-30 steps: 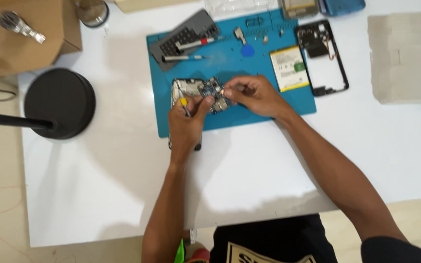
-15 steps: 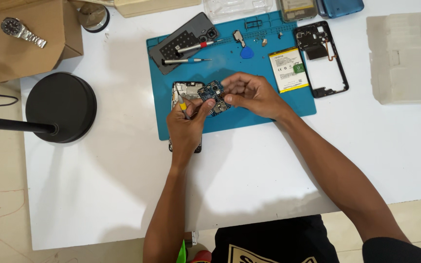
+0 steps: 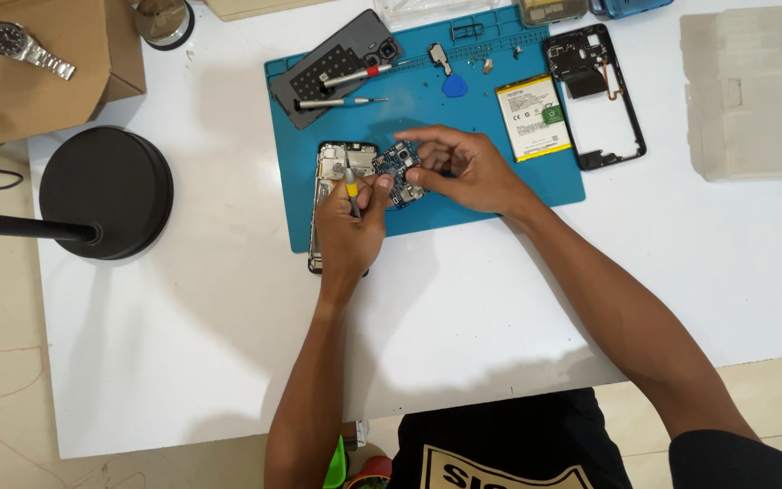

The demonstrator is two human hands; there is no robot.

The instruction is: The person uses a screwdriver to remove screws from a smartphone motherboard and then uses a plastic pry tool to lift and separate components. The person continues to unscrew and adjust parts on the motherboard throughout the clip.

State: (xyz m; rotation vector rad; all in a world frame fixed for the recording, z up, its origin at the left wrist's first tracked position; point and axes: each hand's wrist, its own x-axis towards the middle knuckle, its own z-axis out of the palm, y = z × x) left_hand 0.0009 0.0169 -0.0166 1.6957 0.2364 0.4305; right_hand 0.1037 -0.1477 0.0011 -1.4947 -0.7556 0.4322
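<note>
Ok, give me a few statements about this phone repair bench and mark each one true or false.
1. The left hand holds a yellow-handled tool over the opened black phone body. True.
2. The right hand rests on the white table, off the mat. False: it is on the small blue circuit board over the blue work mat.
3. A flat white battery lies on the mat. True.
4. The silver wristwatch lies on the mat. False: it sits on the brown cardboard box.

Bright, even overhead light; sharp focus, soft shadows.
</note>
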